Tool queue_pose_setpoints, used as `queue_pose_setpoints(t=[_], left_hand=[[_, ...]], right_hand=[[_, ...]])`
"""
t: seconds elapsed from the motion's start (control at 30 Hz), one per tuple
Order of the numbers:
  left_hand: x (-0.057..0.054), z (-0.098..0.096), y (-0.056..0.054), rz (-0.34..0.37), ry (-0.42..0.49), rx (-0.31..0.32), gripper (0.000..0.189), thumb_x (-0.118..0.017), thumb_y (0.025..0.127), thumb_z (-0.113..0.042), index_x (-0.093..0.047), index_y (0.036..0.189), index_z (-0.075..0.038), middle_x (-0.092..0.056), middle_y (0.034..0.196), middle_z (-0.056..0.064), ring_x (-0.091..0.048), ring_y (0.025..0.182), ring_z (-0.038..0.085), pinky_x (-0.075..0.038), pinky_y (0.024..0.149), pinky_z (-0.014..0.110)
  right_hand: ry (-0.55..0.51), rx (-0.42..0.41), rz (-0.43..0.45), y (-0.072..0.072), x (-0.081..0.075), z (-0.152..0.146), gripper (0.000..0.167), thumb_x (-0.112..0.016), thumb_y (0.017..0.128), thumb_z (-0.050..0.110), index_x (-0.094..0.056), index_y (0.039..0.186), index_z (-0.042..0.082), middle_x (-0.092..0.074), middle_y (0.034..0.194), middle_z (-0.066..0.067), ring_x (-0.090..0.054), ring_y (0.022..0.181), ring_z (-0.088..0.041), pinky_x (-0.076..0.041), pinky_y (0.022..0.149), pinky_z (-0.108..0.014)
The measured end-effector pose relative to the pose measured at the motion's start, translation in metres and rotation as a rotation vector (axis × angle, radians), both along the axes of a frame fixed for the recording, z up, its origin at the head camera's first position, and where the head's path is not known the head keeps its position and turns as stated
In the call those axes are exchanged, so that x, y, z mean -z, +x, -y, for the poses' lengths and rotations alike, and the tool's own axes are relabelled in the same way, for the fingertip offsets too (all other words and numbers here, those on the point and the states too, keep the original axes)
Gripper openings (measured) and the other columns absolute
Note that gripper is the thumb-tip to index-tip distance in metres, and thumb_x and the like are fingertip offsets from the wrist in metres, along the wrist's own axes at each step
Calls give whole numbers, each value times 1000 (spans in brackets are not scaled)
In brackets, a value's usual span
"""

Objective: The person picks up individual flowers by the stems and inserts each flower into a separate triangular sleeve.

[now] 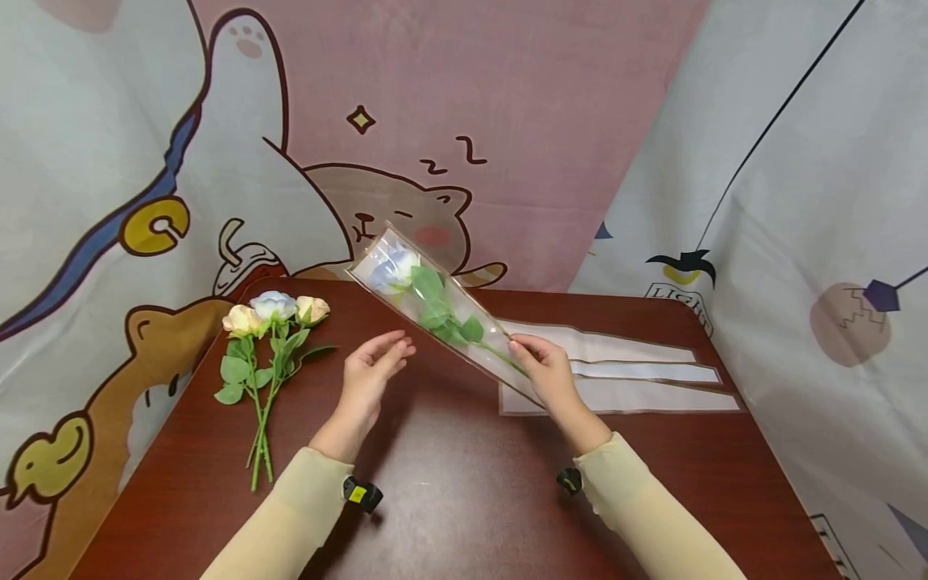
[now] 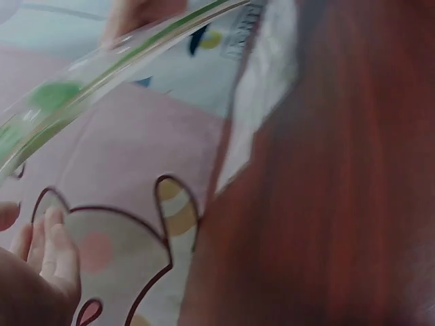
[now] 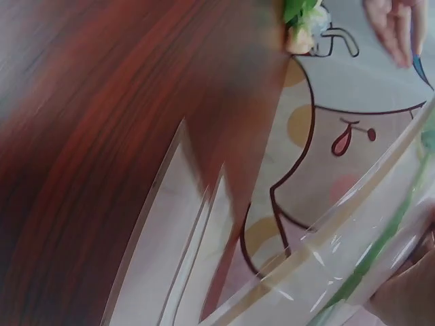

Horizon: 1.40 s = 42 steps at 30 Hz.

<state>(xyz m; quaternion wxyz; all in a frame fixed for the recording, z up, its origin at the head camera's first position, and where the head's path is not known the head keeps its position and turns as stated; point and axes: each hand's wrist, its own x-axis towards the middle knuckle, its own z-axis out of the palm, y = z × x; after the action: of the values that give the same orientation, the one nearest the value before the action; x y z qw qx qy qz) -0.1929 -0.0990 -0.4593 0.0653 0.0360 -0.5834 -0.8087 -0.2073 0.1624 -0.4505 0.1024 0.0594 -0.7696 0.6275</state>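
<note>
In the head view a clear flower sleeve [image 1: 464, 310] with a brown border holds one pale blue artificial rose [image 1: 392, 269] with green leaves. My right hand [image 1: 551, 374] pinches the sleeve near its narrow lower end, thumb on top, and the sleeve slants up to the left above the table. My left hand [image 1: 370, 383] is raised to the left of the sleeve, apart from it, fingers loosely bent and holding nothing. The left wrist view shows that left hand [image 2: 47, 272] below the sleeve. In the right wrist view the right hand [image 3: 408, 285] is partly cut off at the edge.
Several artificial roses [image 1: 275, 308], cream and blue, lie on the left of the brown table [image 1: 449, 499]. Flat flower sleeves [image 1: 638, 395] lie at the right, partly under the held one. A cartoon-printed cloth [image 1: 536, 121] stands behind the table.
</note>
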Motion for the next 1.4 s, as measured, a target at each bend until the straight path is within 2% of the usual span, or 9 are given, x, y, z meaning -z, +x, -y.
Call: queue_pose_setpoints(t=[0.13, 0.23, 0.33, 0.53, 0.77, 0.9, 1.07, 1.27, 1.4], left_hand=[[12, -20, 5, -11, -103, 91, 26, -65, 87, -4, -63, 111, 8, -72, 94, 13, -70, 80, 13, -57, 71, 23], [16, -33, 8, -31, -108, 104, 26, -66, 86, -2, -63, 108, 11, -72, 91, 18, -71, 79, 16, -57, 69, 23], [17, -43, 7, -47, -74, 74, 23, -66, 85, 0, -64, 105, 12, -73, 84, 14, -71, 77, 16, -57, 68, 23], [12, -50, 4, -59, -19, -39, 22, -67, 83, 5, -62, 103, 15, -71, 78, 6, -70, 71, 14, -57, 66, 23], [7, -48, -3, -27, -45, -137, 21, -68, 82, 5, -63, 100, 16, -70, 81, 13, -68, 67, 12, -58, 66, 25], [5, -42, -8, -17, -54, -162, 19, -67, 82, 6, -63, 98, 15, -70, 77, 7, -67, 66, 8, -59, 69, 32], [5, -33, -13, -9, -88, -181, 19, -68, 82, 4, -64, 98, 14, -70, 77, 3, -67, 67, 7, -58, 74, 40], [11, -24, -17, 33, -105, -183, 21, -67, 82, 5, -64, 101, 14, -70, 79, 4, -66, 66, 6, -59, 67, 26], [20, -19, -19, 96, -156, -181, 20, -66, 83, 4, -65, 102, 12, -70, 80, 5, -65, 64, 4, -59, 67, 28]], right_hand=[[-58, 10, 41, 0, -2, 18, 23, -64, 89, 7, -66, 106, -9, -68, 102, -21, -58, 82, 2, -49, 75, -12], [-83, 8, 52, 0, -2, 31, 23, -64, 90, 8, -66, 106, -8, -68, 100, -19, -58, 82, 0, -49, 75, -13], [-105, 2, 55, 1, -1, 41, 22, -63, 90, 8, -66, 105, -8, -68, 98, -20, -58, 80, -1, -48, 73, -14], [-126, -6, 15, 1, 3, 54, 22, -63, 90, 6, -65, 105, -10, -67, 97, -25, -57, 78, 0, -48, 73, -14], [-113, -20, -4, 1, 4, 63, 21, -62, 90, 4, -65, 105, -10, -66, 100, -28, -57, 79, 1, -49, 75, -14], [-123, -55, 28, 0, 4, 67, 23, -63, 89, 4, -64, 108, -9, -66, 104, -27, -58, 85, -3, -48, 78, -15], [-18, -90, 36, -5, 5, 71, 22, -66, 87, 5, -65, 107, -5, -67, 100, -23, -57, 81, -6, -47, 74, -17], [180, -77, 37, -15, 12, 74, 15, -69, 83, 6, -69, 97, 0, -68, 84, -15, -52, 67, -5, -45, 62, -18], [257, -83, 56, -22, 21, 77, 13, -70, 82, 7, -70, 94, 0, -69, 82, -13, -52, 67, -5, -45, 62, -19]])
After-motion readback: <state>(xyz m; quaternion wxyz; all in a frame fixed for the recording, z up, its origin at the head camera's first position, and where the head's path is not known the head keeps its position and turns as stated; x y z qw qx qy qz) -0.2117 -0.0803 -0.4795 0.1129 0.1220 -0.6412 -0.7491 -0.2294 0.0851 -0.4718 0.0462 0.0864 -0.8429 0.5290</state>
